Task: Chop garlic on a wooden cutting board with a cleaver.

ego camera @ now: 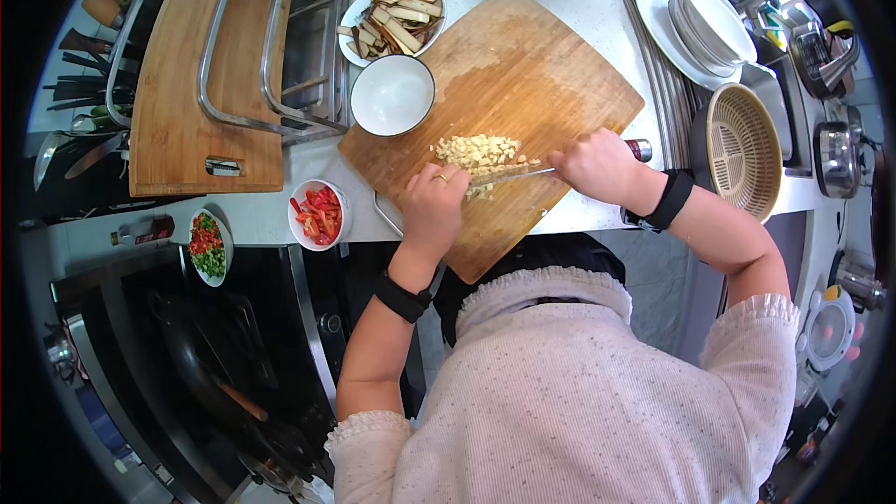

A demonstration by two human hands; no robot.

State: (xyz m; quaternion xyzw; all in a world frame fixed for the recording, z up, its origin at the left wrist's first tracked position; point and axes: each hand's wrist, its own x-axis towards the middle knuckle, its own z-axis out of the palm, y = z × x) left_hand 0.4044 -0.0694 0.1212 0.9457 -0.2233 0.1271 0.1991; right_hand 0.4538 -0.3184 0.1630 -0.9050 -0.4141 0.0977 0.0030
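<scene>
My right hand [598, 166] grips the handle of a kitchen knife [521, 171], whose end pokes out past my palm. The blade runs left across a wooden cutting board [532, 70]. At the blade's far end, my left hand [435, 203] has its bent fingers on the knife near the tip. A pile of chopped pale pieces, likely garlic [476, 148], lies just beyond the blade, and some bits sit along and under it. An empty white bowl with a dark rim [392, 94] stands on the board's left corner.
Left of the board are a bowl of sliced eggplant [399, 21], a bowl of red pepper pieces [318, 217] and a dish of chopped red and green bits [208, 248]. A metal rack [269, 77] holds another board. Plates [710, 28] and a basket [742, 150] stand right.
</scene>
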